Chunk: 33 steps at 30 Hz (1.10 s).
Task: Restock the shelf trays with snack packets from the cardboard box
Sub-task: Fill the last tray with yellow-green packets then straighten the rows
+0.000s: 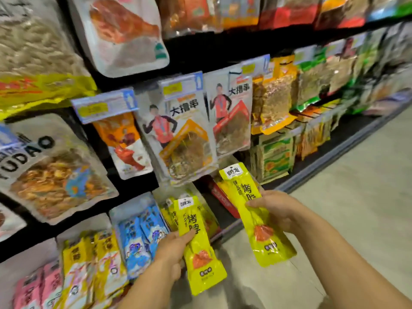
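well, both hands are up in front of the low shelves, apart from each other, each with its own yellow packet.

the left hand (pixel 171 253) pinches the left packet (pixel 204 246) at its left edge, thumb on the front and fingers behind. that packet stands nearly upright, top leaning a little left, label facing the camera. its top end overlaps a row of like yellow packets (pixel 168 211) standing on the low shelf – whether it touches them i cannot tell.

the right hand (pixel 278 210) is curled round the right packet (pixel 265 239) from its right side, thumb across the front near the middle. this one tilts with its top toward the far left, and it is further right and higher than the other. its top end sits just under the hanging bags (pixel 187 130). red packs (pixel 220 195) lie on the shelf behind it.

left of the yellow row stand blue packets (pixel 142 233), then more yellow ones (pixel 89 264) and pink ones (pixel 38 291) at the near left corner. price tags (pixel 104 108) hang over the bags above. pale floor (pixel 356 197) runs along the right – the shelving goes off to the far right, blurred.
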Available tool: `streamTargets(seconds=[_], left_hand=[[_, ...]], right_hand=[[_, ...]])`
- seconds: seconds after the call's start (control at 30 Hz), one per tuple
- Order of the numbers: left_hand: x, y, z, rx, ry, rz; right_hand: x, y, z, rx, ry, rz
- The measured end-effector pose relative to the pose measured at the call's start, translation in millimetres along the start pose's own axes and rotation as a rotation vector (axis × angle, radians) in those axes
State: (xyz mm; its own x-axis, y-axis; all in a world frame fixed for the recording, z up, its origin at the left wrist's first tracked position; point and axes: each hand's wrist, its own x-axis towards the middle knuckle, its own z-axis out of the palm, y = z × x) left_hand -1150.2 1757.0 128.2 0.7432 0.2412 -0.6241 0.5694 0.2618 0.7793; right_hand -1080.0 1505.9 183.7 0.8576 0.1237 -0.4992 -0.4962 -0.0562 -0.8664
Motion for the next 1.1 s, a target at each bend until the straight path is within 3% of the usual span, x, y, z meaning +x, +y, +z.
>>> streamTargets(seconds=[0.27,0.57,0.77,1.1], left_hand=[[89,-8,-3,0.001,0.072,0.008],[170,20,28,-0.082,0.141,-0.065],[230,8,18,-0.033,0.269,-0.11],[265,-11,26,0.071,0.245,-0.032]], right_hand=[[66,20,16,-0.022,0.083,0.142],[124,20,42,0.043,0.135,0.163],[162,32,48,0.081,0.08,0.156],[166,59,54,0.1,0.006,0.207]])
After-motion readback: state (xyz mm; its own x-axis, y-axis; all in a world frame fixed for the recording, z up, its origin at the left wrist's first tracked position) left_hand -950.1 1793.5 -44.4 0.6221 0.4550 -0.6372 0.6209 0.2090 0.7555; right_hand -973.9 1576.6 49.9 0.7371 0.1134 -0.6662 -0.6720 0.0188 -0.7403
